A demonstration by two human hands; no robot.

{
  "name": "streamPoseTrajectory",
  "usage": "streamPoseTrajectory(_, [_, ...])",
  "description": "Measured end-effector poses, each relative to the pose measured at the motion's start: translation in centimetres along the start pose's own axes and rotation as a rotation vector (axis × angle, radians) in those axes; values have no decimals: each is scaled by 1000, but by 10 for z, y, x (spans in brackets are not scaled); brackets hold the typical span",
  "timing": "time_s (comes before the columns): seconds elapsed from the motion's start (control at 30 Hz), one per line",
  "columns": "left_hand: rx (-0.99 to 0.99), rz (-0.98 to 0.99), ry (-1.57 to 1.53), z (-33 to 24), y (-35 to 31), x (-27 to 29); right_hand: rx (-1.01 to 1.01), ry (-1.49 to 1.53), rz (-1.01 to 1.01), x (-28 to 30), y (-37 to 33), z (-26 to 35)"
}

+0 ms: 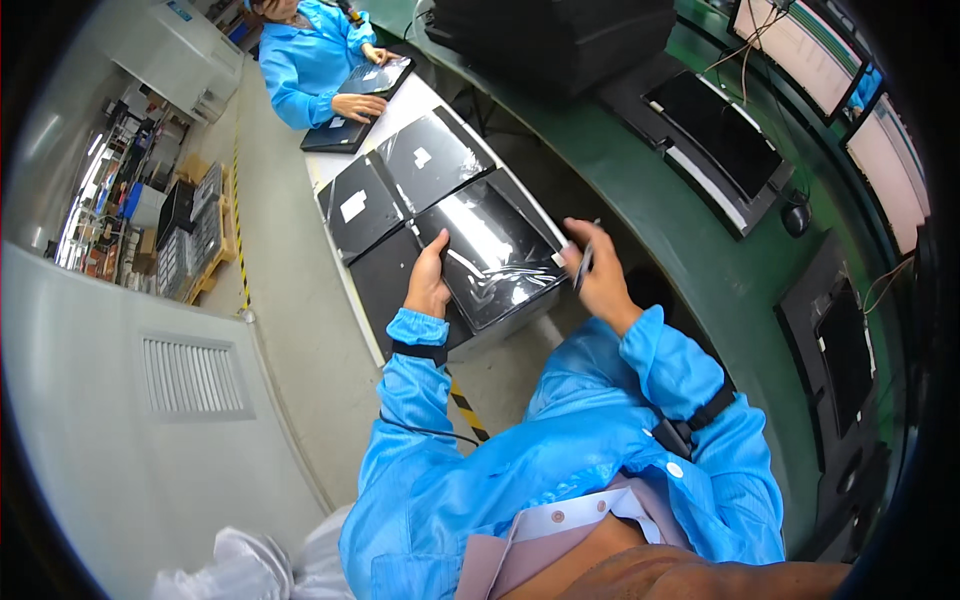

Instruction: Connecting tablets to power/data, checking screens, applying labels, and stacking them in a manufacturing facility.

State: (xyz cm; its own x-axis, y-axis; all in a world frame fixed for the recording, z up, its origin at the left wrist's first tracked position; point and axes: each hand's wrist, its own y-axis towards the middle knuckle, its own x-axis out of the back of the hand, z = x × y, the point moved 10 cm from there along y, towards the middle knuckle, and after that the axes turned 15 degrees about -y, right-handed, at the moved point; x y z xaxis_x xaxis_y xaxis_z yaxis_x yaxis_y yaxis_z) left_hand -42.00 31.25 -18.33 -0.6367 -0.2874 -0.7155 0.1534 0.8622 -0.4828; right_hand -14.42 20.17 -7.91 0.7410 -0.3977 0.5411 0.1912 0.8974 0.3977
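Note:
A glossy black panel covered in clear film (490, 250) lies tilted at the near end of a white table. My left hand (430, 282) grips its left edge, thumb on top and the other fingers mostly hidden. At the panel's right corner, by a small white tag (558, 259), is my right hand (602, 275), its fingers closed around a slim, dark pen-like tool (584, 268). Beyond lie two more dark panels, one with a white label (353, 206) and one with a white patch (421, 157). Another dark panel (388, 283) sits partly under my left hand.
Across the white table's far end (409, 104), a co-worker in blue (300, 60) handles dark panels. A green bench (650, 215) on the right carries screens, a mouse (795, 216) and a black stack (550, 40). A grey cabinet (130, 300) stands left.

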Motion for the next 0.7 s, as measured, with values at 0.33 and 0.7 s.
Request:
streamPoseTrajectory(0.33, [-377,520,431,-23,-113,-121,-190,82,124,-10,-24,49])
streamPoseTrajectory(0.7, [-789,571,1923,57,-114,-71,-822,186,814,-50,-66,-35])
